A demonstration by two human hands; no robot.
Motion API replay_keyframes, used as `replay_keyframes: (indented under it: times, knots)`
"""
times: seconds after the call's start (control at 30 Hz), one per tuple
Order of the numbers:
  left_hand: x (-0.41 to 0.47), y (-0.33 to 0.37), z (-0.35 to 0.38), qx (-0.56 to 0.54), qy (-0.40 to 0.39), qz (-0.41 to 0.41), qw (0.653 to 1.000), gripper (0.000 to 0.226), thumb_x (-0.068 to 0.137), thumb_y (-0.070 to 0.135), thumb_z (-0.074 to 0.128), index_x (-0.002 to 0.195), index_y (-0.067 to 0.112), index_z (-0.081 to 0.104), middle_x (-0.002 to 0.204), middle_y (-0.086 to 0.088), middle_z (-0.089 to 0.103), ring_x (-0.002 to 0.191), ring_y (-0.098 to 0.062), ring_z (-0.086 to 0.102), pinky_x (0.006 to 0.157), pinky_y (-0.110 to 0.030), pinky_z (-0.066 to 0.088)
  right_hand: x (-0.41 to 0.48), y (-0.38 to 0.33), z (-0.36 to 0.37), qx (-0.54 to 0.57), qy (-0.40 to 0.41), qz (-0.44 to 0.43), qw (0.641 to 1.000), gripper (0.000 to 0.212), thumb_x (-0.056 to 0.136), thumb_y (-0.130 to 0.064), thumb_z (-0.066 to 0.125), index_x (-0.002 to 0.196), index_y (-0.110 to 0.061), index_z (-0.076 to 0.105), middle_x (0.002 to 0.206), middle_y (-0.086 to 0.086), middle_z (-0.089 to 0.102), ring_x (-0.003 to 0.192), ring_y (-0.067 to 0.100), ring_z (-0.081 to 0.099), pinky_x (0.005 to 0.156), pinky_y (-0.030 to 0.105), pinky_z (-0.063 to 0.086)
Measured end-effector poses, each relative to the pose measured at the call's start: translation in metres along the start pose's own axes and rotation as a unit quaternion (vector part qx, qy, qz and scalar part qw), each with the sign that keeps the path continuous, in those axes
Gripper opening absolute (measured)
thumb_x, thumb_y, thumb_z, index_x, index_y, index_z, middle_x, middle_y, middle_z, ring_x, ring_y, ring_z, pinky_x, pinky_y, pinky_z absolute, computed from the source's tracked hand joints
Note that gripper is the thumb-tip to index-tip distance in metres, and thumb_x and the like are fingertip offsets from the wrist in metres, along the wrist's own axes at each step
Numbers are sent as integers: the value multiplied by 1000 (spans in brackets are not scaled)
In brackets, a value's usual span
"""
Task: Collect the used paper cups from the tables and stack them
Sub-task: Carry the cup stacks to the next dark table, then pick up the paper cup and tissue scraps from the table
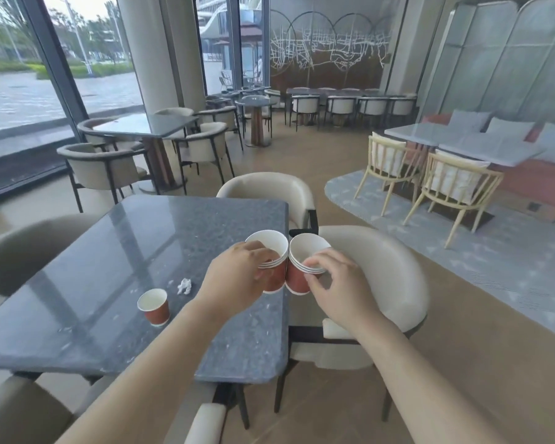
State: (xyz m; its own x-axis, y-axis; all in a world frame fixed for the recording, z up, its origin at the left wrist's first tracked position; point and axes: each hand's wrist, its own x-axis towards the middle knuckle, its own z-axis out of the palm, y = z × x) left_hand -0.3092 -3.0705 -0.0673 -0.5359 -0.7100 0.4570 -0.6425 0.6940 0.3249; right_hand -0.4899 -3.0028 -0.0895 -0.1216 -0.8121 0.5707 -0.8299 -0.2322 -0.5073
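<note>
My left hand (234, 278) grips a short stack of red paper cups with white insides (271, 248), held over the right edge of the grey stone table (125, 267). My right hand (334, 283) holds a second short stack of the same cups (305, 251), tilted left so the two stacks touch side by side. Its fingers pinch the rims. A single red paper cup (154, 306) stands upright on the table, to the left of my left forearm. A crumpled white scrap of paper (184, 286) lies just behind that cup.
Cream padded chairs (382, 274) ring the table on the right, far side and left. More tables with chairs (148, 126) stand by the glass wall at the left. At the right, wooden chairs (455, 187) and white tables sit on a grey rug.
</note>
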Motion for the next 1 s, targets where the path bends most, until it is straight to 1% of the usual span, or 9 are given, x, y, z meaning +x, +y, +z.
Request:
replay_keyframes:
  times: [0.07, 0.2, 0.4, 0.5, 0.57, 0.67, 0.8, 0.87, 1.0]
  knots:
    - [31, -11, 12, -3, -8, 10, 1000, 31, 77, 10, 61, 101, 27, 67, 99, 6, 65, 95, -23, 58, 70, -38, 52, 24, 18, 7, -2, 9, 7, 1000, 13, 78, -6, 67, 83, -18, 66, 87, -6, 62, 81, 9, 51, 72, 6, 35]
    - [84, -26, 41, -23, -22, 20, 999, 32, 73, 6, 61, 97, 27, 68, 94, 7, 66, 89, -23, 59, 65, -38, 53, 61, 57, 15, -9, 13, 28, 999, 12, 78, -10, 65, 83, -21, 65, 87, -8, 62, 85, 13, 55, 72, 21, 45]
    - [155, -44, 83, -27, -37, 23, 999, 25, 76, 12, 58, 93, 27, 67, 90, 7, 64, 87, -21, 57, 62, -37, 52, 115, 114, 30, -14, 9, 60, 998, 13, 77, -8, 65, 84, -20, 66, 89, -6, 63, 88, 15, 55, 75, 21, 43]
    - [190, -61, 102, -13, -41, 6, 999, 23, 76, 10, 57, 92, 24, 66, 90, 5, 63, 87, -22, 57, 62, -36, 51, 151, 140, 46, -7, 0, 56, 998, 14, 75, -7, 67, 81, -20, 65, 87, -5, 64, 86, 16, 55, 73, 16, 37]
    - [209, -77, 111, -2, -39, -16, 999, 23, 76, 10, 58, 91, 24, 67, 89, 5, 64, 86, -22, 57, 61, -32, 49, 178, 156, 62, 4, -16, 50, 999, 13, 75, -7, 68, 79, -18, 65, 86, -4, 64, 85, 17, 55, 72, 17, 37]
    - [223, -109, 123, 18, -39, -61, 997, 20, 77, 16, 61, 94, 26, 67, 93, 7, 65, 89, -22, 58, 62, -27, 42, 214, 176, 96, 25, -64, 26, 997, 10, 74, -7, 68, 79, -16, 65, 88, -2, 64, 88, 18, 55, 75, 22, 40]
    - [218, -153, 136, 38, -41, -167, 984, 21, 79, 20, 61, 97, 29, 66, 99, 10, 64, 92, -19, 59, 64, -26, 41, 246, 191, 157, 53, -162, -17, 985, 6, 75, -10, 68, 80, -13, 67, 92, -2, 64, 94, 20, 53, 80, 30, 44]
    - [202, -170, 141, 50, -53, -221, 972, 21, 79, 20, 60, 97, 28, 66, 100, 10, 63, 91, -18, 60, 63, -25, 41, 251, 192, 190, 69, -219, -38, 973, 4, 77, -14, 67, 81, -14, 66, 96, -6, 63, 98, 16, 51, 81, 28, 43]
    - [156, -198, 145, 73, -75, -313, 944, 19, 81, 21, 59, 99, 26, 65, 100, 9, 62, 92, -18, 59, 65, -31, 47, 245, 182, 250, 105, -320, -87, 937, 4, 78, -17, 68, 81, -16, 66, 97, -7, 62, 99, 15, 51, 81, 29, 44]
